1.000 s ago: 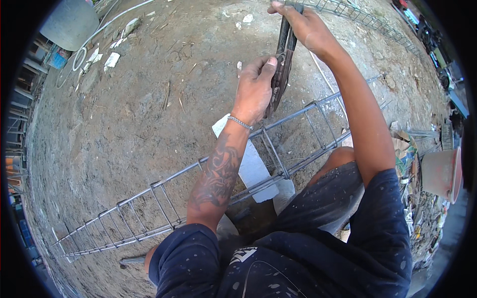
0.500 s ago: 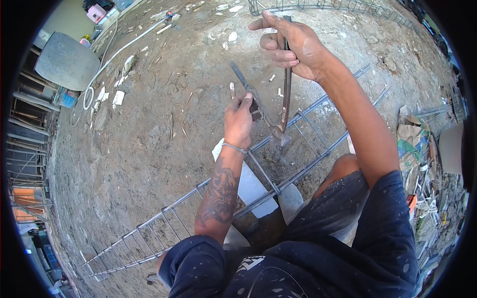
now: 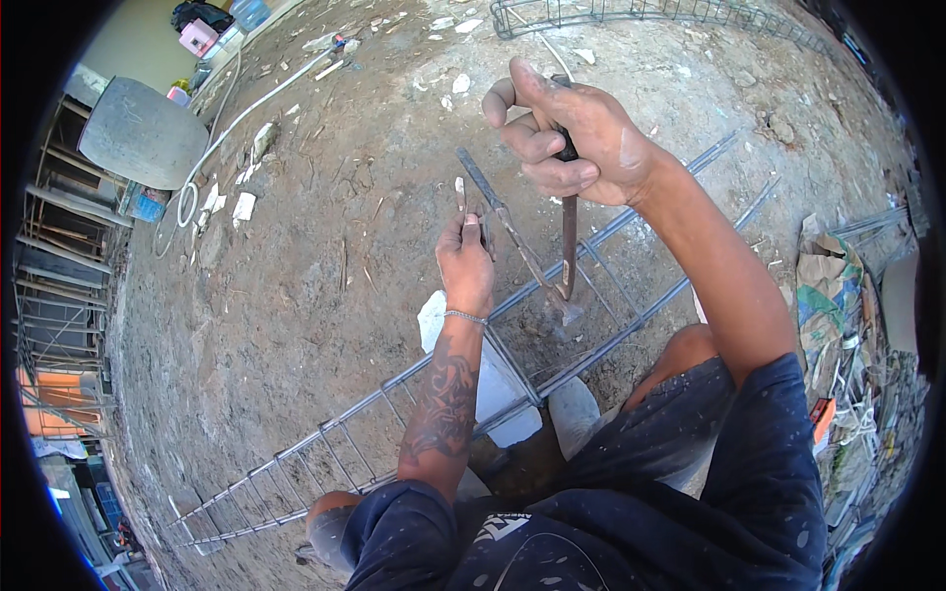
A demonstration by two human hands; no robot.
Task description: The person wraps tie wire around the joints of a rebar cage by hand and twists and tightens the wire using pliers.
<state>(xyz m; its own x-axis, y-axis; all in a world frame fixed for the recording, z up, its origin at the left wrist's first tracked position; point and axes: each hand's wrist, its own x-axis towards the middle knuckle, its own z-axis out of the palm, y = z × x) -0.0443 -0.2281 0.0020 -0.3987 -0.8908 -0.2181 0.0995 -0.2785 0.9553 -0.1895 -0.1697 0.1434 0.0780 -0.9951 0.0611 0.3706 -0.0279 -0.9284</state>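
My right hand is curled around one long handle of open pincers, its thumb and index finger loosely raised. The other handle slants up and away to the left. Below, the pincers' jaws point down over the far bar of a ladder-like steel rebar frame, which lies in front of me. My left hand is closed just left of the slanting handle, thumb pressed toward the fingers. What it holds, if anything, is hidden. A white board lies under the frame, partly covered by its bars.
Another rebar cage lies at the far edge. A grey tub and a white hose are at far left. Bags and scraps are heaped at right. White fragments dot the dirt ground.
My left hand has come off the slanting handle and moved slightly toward me. My right hand has lowered a little and shifted left with the pincers, whose jaws sit nearer me.
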